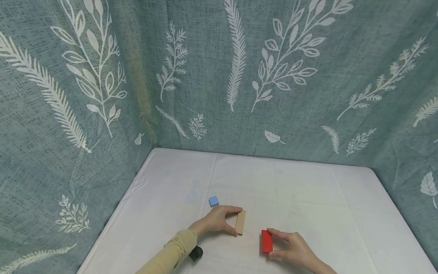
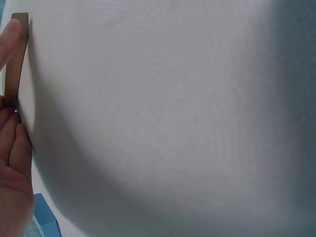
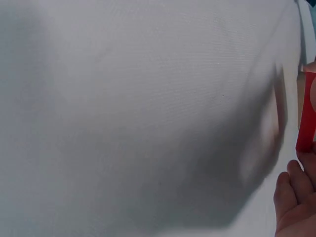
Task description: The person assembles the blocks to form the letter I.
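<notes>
A light wooden block is pinched lengthwise between the thumb and fingers of my left hand; in the left wrist view the same wooden block stands at the left edge, between thumb and fingertips. My right hand grips a red block by its two ends, to the right of the wooden one and nearer the front. In the right wrist view the red block is partly cut off by the frame's right edge. The two blocks are apart.
Just behind my left hand lies a small blue block, also visible in the left wrist view as a blue shape. A black object shows beside the left sleeve. A white cloth covers the table, with patterned curtains around it.
</notes>
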`<state>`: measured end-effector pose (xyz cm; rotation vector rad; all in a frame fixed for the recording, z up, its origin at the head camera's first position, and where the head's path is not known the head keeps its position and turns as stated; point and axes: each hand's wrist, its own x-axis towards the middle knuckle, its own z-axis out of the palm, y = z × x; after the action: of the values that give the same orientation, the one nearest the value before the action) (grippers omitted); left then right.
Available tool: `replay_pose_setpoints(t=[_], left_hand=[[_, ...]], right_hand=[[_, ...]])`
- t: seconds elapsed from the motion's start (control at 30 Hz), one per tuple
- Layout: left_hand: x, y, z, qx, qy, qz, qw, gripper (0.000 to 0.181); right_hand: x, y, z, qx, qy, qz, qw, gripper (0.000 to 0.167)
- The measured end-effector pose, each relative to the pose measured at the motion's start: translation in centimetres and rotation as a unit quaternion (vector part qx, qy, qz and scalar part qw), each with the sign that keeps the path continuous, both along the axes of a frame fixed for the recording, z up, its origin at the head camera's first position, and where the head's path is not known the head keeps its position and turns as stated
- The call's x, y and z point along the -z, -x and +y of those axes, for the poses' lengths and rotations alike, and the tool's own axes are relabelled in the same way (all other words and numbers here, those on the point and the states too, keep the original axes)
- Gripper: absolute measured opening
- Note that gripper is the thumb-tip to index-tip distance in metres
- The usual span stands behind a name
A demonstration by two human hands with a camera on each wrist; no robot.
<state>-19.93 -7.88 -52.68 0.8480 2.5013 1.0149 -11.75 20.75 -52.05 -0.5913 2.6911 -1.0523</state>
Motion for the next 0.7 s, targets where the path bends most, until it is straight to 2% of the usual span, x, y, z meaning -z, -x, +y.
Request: replay_pose_setpoints(t=[0.23,0.5,0.7], left_hand=[[0.11,-0.01,-0.05,-0.002,0.0,-0.001,1.0,0.075],[0.2,0.06,-0.01,-0.006,-0.002,0.0,1.0,0.076],[0.16,0.02,0.01,-0.005,-0.004,-0.001,1.0,0.076]], right_hand=[[0.47,-0.22,-0.26,0.015,-0.004,-0.045,0.9989,0.073],[0.86,-0.59,-0.55,0.025,-0.017,-0.044,0.9986,0.074],[0.99,-0.7,-0.6,0.016,-0.024,-0.036,0.9989,0.078]])
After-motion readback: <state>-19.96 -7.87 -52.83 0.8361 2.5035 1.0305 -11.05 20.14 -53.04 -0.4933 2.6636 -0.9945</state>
